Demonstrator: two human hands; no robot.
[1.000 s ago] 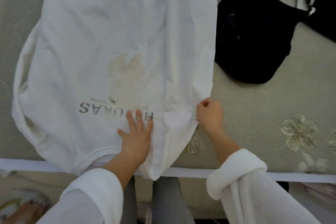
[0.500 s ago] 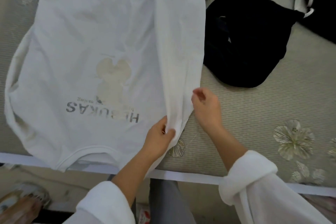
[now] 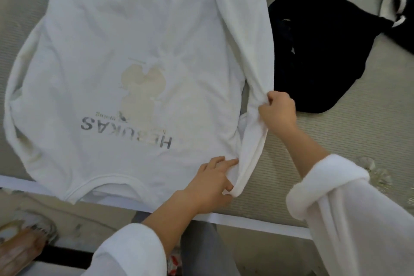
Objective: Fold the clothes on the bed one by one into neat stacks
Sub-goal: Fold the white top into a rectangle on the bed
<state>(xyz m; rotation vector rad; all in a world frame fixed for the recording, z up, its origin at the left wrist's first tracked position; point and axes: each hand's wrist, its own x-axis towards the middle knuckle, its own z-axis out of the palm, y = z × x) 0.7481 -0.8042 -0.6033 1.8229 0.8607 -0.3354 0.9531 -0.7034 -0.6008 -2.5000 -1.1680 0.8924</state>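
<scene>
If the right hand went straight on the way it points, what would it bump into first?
The right hand points up-left, gripping the sleeve; straight on it would probably meet the sweatshirt body first, though depth is unclear.

White sweatshirt (image 3: 107, 51) with grey lettering and faded beige figure print; black garment (image 3: 313, 51); beige ribbed bed (image 3: 358, 119) with pale flower motifs; white rolled sleeves (image 3: 336, 197).

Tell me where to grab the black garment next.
Best grip on the black garment: its near lower edge, from the right, where the right hand is closest once it frees the sleeve. It lies in a crumpled heap with no collar or hem showing, so that loose edge is probably easiest.
</scene>
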